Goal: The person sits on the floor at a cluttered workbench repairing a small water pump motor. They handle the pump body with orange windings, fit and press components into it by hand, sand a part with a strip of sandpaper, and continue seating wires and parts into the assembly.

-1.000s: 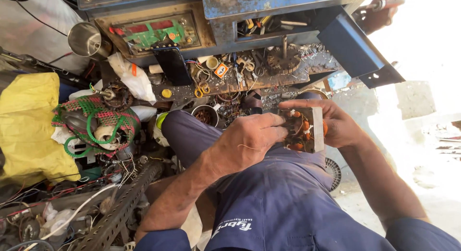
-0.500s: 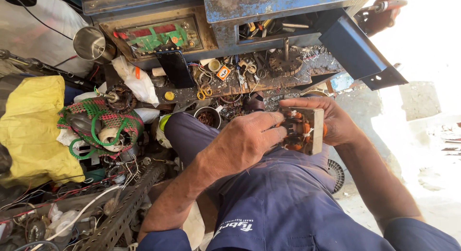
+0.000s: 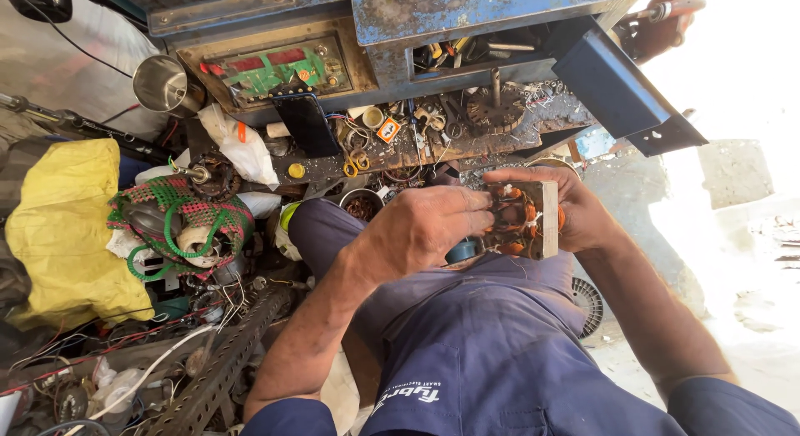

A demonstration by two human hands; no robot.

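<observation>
While the person sits with knees up in dark blue work trousers (image 3: 492,353), both hands meet over the lap on a small motor core (image 3: 523,220), a squarish block of pale metal plates wound with copper wire. The right hand (image 3: 575,209) wraps around the far side of the block, fingers curled over its top edge, gripping it firmly. The left hand (image 3: 425,229) lies against the near face, its fingers bent and pressed into the copper windings; whether it pinches a wire cannot be told. A blue round part (image 3: 461,251) sits just under the left hand, touching the block's lower corner.

Beyond the knees stands a worn blue workbench (image 3: 467,11) with a shelf littered with small parts, among them a pair of yellow-handled scissors (image 3: 357,162) and a dark phone (image 3: 307,123) leaning upright. A steel cup (image 3: 162,82) sits to the left of the bench. Further left lie a yellow cloth (image 3: 71,228) and a green and pink woven basket (image 3: 179,223) holding coiled wire. A perforated metal bar (image 3: 218,365) rests near the left elbow.
</observation>
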